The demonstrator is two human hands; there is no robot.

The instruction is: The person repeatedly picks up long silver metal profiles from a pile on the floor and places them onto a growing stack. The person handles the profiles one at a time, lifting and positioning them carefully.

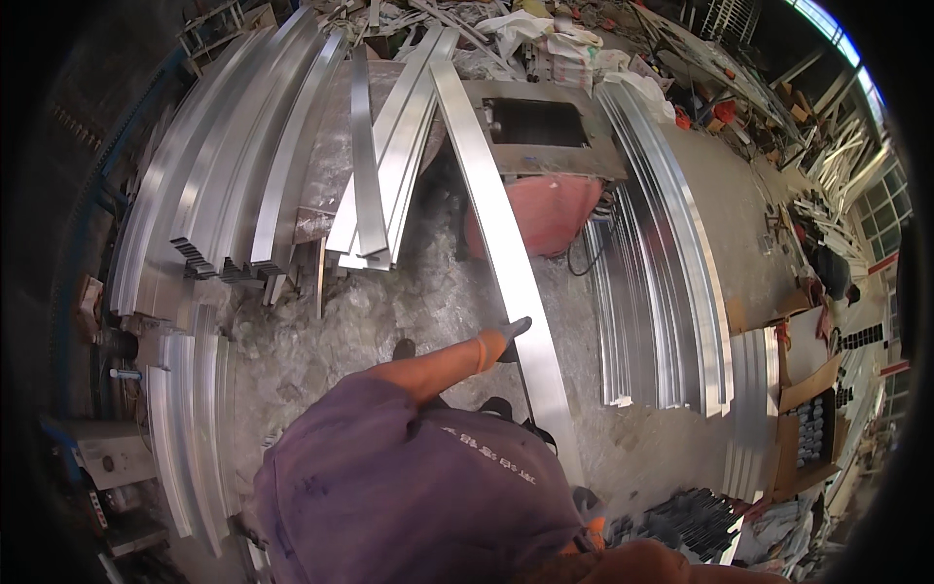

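Observation:
A long, flat silver metal profile (501, 234) runs from the stacks at the far side down toward my body. My left hand (514, 331), in a grey glove with an orange cuff, is closed on the profile's left edge, thumb across its top face. At the near end, beside the profile, part of my right hand (588, 502) shows in a dark glove with an orange cuff. My purple shirt and right forearm hide most of that hand, so its fingers cannot be made out. The profile's far end reaches a bundle of similar profiles (389, 185).
Long metal profiles (224, 146) are stacked at left, with another stack (662, 253) at right. Between them stand a red rounded object (545, 209) and a grey panel with a dark opening (608, 161). Crumpled clear film (389, 302) covers the floor. An open carton (822, 419) is at right.

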